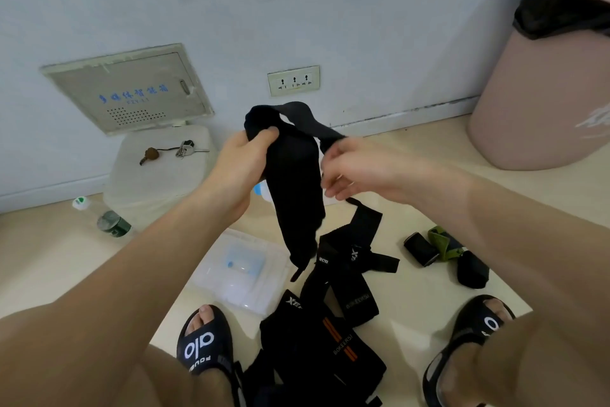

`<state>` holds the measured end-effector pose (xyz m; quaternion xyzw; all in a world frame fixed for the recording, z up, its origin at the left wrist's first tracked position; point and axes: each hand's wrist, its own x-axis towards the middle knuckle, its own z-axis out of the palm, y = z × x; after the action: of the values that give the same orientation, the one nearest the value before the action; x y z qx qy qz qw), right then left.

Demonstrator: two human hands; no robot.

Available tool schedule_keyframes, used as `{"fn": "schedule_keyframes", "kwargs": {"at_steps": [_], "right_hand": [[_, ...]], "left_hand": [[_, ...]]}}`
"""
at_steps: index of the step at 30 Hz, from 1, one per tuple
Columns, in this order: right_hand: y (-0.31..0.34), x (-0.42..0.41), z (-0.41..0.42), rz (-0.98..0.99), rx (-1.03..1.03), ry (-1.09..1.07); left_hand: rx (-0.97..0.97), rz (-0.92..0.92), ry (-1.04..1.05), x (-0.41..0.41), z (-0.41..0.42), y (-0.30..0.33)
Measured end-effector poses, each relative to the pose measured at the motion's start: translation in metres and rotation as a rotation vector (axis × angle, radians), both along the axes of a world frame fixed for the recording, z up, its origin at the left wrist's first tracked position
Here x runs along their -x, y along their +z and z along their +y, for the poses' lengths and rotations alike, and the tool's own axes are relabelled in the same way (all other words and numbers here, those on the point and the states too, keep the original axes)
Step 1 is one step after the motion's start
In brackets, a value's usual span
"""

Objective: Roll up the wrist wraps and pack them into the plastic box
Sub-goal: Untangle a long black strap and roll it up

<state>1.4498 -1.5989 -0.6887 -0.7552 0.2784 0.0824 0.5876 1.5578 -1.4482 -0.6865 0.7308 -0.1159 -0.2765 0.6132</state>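
A long black wrist wrap [293, 182] hangs in the air in front of me. My left hand [242, 162] grips its upper end, thumb over the fabric. My right hand [356, 169] pinches the wrap's thin strap end beside it. Below, a pile of black wrist wraps [333, 317] with white logos and orange stripes lies unrolled on the floor between my feet. The clear plastic box [242, 269] lies on the floor under my left forearm. Rolled black wraps and a green one [442, 251] lie to the right.
A white stool [158, 175] with keys [185, 149] on it stands against the wall at left, a plastic bottle [105, 218] beside it. A pink bin [544, 83] with a black liner stands at right. My sandalled feet [204, 344] flank the pile.
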Motion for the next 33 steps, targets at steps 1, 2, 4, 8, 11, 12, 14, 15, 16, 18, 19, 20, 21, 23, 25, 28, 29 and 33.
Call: {"fn": "schedule_keyframes", "kwargs": {"at_steps": [1,2,4,8,11,12,14,15,16,18,19,20,21,23,25,28,29,33], "right_hand": [[-0.003,0.001,0.004,0.045,0.089,0.037],[-0.008,0.001,0.007,0.082,0.154,0.070],[-0.014,0.002,0.013,0.149,0.224,0.155],[-0.033,0.004,0.021,0.277,0.246,0.334],[-0.046,0.002,0.024,0.268,0.223,0.323],[-0.048,0.002,0.024,0.261,0.203,0.314],[-0.047,0.002,0.023,0.274,0.134,0.327],[-0.047,0.004,0.023,0.286,0.101,0.343],[-0.046,0.005,0.022,0.295,0.068,0.358],[-0.044,0.009,0.022,0.307,-0.006,0.385],[-0.042,0.011,0.022,0.311,-0.049,0.389],[-0.039,0.013,0.021,0.312,-0.096,0.388],[-0.036,0.015,0.020,0.311,-0.144,0.373],[-0.029,0.018,0.016,0.283,-0.231,0.289],[-0.020,0.018,0.010,0.229,-0.288,0.164],[-0.003,0.018,0.002,0.093,-0.399,-0.030],[0.002,0.018,-0.001,0.052,-0.421,-0.080],[0.017,0.018,-0.012,-0.050,-0.431,-0.279]], "left_hand": [[0.019,0.025,0.020,-0.002,0.001,0.002],[0.040,0.051,0.041,-0.003,0.002,0.003],[0.087,0.112,0.089,-0.006,0.002,0.005],[0.149,0.203,0.130,-0.011,0.004,0.008],[0.168,0.219,0.161,-0.012,0.007,0.012],[0.171,0.215,0.173,-0.013,0.008,0.013],[0.171,0.188,0.196,-0.013,0.010,0.016],[0.166,0.164,0.209,-0.014,0.011,0.017],[0.155,0.138,0.227,-0.016,0.013,0.018],[0.114,0.083,0.263,-0.022,0.016,0.016],[0.077,0.044,0.266,-0.026,0.018,0.015],[0.031,-0.005,0.257,-0.029,0.020,0.014],[-0.033,-0.066,0.237,-0.032,0.022,0.013],[-0.229,-0.236,0.144,-0.037,0.025,0.012],[-0.460,-0.388,0.023,-0.038,0.028,0.009],[-0.660,-0.550,-0.059,-0.038,0.030,0.001],[-0.700,-0.595,-0.050,-0.037,0.030,0.000],[-0.696,-0.694,-0.003,-0.032,0.030,0.005]]}}
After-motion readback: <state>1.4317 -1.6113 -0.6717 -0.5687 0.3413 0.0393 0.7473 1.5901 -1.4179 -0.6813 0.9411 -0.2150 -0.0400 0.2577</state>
